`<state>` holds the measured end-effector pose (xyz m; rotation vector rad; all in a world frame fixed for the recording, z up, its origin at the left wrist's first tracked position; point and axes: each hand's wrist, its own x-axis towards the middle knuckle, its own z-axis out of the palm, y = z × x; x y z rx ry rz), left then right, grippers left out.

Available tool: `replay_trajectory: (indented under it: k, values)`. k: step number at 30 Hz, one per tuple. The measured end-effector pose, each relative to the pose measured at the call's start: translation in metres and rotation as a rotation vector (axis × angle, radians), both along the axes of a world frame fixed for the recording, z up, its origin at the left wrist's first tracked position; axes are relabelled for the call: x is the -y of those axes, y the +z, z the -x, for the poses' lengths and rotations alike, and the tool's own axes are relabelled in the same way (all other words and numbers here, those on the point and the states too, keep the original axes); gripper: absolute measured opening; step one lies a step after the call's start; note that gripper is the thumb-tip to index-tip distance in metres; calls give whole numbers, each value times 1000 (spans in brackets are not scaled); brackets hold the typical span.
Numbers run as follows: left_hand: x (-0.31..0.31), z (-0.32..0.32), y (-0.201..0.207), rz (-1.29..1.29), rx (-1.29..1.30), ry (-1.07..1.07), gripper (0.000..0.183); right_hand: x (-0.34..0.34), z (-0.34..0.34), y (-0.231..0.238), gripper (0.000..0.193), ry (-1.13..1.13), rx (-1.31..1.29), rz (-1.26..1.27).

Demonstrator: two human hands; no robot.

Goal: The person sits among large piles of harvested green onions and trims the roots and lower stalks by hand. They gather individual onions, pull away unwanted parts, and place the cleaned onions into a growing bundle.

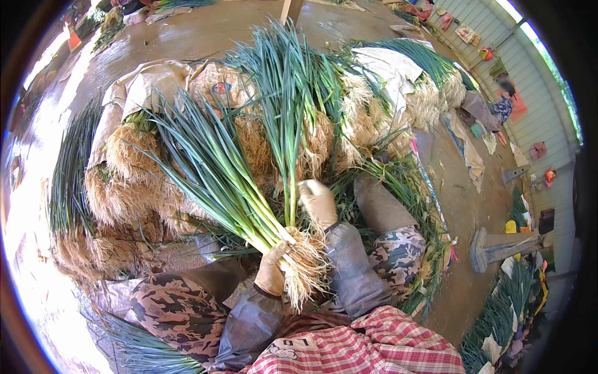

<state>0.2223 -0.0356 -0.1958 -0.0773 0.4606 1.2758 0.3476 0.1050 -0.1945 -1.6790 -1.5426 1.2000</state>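
Note:
My left hand [272, 271], in a tan glove, is closed around a bunch of green onions [240, 199] just above their roots. Its leaves slant up to the left, and its pale, shaggy roots [306, 262] hang toward my right forearm. My right hand [317, 202], gloved as well, is curled against a few upright green onion stalks [290, 181] beside that bunch. Its fingertips are partly hidden, and the lower ends of those stalks pass behind the held roots. Both forearms wear dark, muddy sleeves.
Piled green onions [134, 156], roots toward me, lie ahead under pale sacks [389, 68]. Loose leaves [405, 206] cover the ground by my right knee. More green onions [149, 346] lie at lower left. A person [492, 109] sits far right; a grey stand [498, 248] is nearer.

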Motion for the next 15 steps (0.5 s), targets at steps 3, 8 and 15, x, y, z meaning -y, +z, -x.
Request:
replay_trajectory:
  k: [3,8,15]
  values:
    - [-2,-1,-7,46,-80,2,39,7,5,6,15,-263,-114,-556]
    - [-1,-10,-18,69,-368,-80,31,-10,25,-2,56,406,976,-119]
    - [4,-11,-24,138,-482,-98,16,-8,19,-56,33,206,304,-30]
